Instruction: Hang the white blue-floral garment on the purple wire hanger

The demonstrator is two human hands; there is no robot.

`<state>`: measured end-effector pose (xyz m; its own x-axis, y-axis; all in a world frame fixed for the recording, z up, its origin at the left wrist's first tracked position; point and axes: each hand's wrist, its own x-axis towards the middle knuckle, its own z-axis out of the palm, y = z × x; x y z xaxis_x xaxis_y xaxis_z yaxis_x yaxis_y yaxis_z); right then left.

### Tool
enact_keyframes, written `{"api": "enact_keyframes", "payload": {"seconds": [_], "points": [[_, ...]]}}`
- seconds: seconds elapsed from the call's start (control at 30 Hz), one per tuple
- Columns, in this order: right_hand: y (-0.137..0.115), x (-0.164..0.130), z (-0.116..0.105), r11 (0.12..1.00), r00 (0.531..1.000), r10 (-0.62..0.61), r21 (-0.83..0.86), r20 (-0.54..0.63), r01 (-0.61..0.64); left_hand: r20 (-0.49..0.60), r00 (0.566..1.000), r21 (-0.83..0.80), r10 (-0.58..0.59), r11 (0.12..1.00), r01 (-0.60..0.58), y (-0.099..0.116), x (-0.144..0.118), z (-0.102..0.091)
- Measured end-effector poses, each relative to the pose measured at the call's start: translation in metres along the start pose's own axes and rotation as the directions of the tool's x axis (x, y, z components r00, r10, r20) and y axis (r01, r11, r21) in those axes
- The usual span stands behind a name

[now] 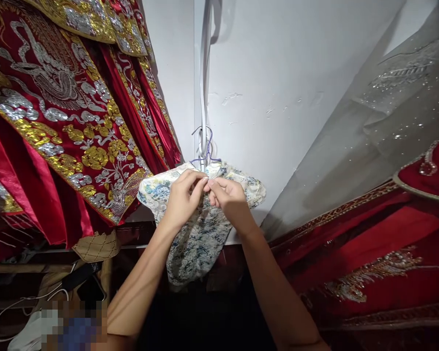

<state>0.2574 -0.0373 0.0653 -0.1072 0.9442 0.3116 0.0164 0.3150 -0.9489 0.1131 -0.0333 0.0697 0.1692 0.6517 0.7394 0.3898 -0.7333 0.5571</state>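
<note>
Flanking a white wall (278, 73), red embroidered robes (58, 122), hanging.

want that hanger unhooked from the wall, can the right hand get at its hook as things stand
Probably yes. The right hand pinches the collar of the floral dress just below the hanger hook, with bare wall between them. The left hand works beside it, not across the path.

A white plastered wall (278, 73) fills the middle, scuffed in spots. Left of the wall hang red robes (58, 122) thick with gold and silver embroidery; right of it, a grey sequinned gown (388, 107) above more red embroidered cloth (369, 263).
</note>
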Motion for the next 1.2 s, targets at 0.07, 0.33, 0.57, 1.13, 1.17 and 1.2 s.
{"api": "enact_keyframes", "payload": {"seconds": [0.07,0.33,0.57,1.13,1.17,1.2], "points": [[0.019,0.003,-0.001,0.998,0.999,-0.007,-0.069,-0.032,0.005,-0.039,0.998,0.073,0.041,0.997,-0.038,0.002,0.007,-0.001],[0.099,-0.046,0.005,0.989,0.985,0.139,-0.064,0.1,-0.133,-0.607,0.601,-0.523,-0.519,0.831,0.189,-0.092,-0.028,-0.057],[0.109,-0.093,0.024,0.965,0.971,0.22,0.166,-0.097,-0.203,0.035,0.374,-0.915,-0.927,0.121,0.385,-0.12,-0.137,0.016],[0.13,-0.097,-0.015,0.974,0.972,0.212,-0.056,-0.106,-0.219,0.297,0.859,-0.479,-0.416,0.713,0.511,-0.013,-0.116,0.045],[0.127,-0.097,-0.011,0.972,0.971,0.236,0.014,-0.041,-0.235,0.285,0.874,-0.47,-0.393,0.738,0.484,-0.009,-0.115,0.046],[0.124,-0.098,-0.008,0.967,0.969,0.244,0.071,0.025,-0.245,0.249,0.886,-0.463,-0.391,0.756,0.463,-0.008,-0.114,0.045]]}}
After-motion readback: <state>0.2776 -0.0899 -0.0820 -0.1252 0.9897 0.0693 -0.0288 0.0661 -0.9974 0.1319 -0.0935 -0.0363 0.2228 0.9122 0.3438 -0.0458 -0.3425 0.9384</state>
